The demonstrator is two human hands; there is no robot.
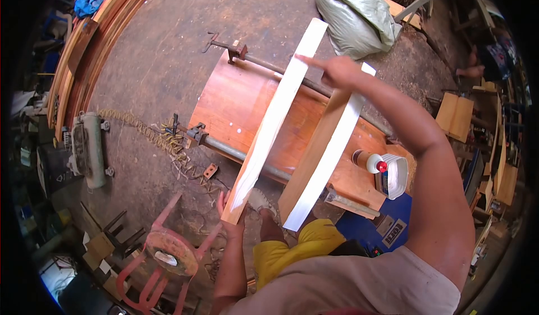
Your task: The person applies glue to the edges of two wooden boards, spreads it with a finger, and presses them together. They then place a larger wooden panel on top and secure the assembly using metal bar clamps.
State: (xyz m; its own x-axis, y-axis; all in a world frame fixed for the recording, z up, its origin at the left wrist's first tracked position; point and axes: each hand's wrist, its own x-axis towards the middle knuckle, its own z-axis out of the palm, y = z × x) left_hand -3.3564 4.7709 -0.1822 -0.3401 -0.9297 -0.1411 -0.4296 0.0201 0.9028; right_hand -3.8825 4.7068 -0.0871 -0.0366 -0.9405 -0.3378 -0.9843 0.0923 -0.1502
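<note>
My left hand [231, 209] is wrapped around the near end of a long wooden board [281, 110], which stands on edge and runs away from me. Its upper edge looks bright white, with whitish streaks at the near end. My right hand [339, 72] reaches across to the far part of this board, index finger stretched out and touching its edge, the other fingers curled. A second board [323, 163] stands on edge to the right, under my right forearm. Beneath both boards lies a reddish-brown wooden panel [224, 96] with metal bar clamps [264, 63] along it.
A glue bottle with a red cap [370, 162] and a white plastic container [396, 177] are at the panel's right end. A pink stool [168, 253] stands at lower left, a coiled hose [132, 125] behind it. A full sack [356, 20] sits at the back; another person [494, 60] is far right.
</note>
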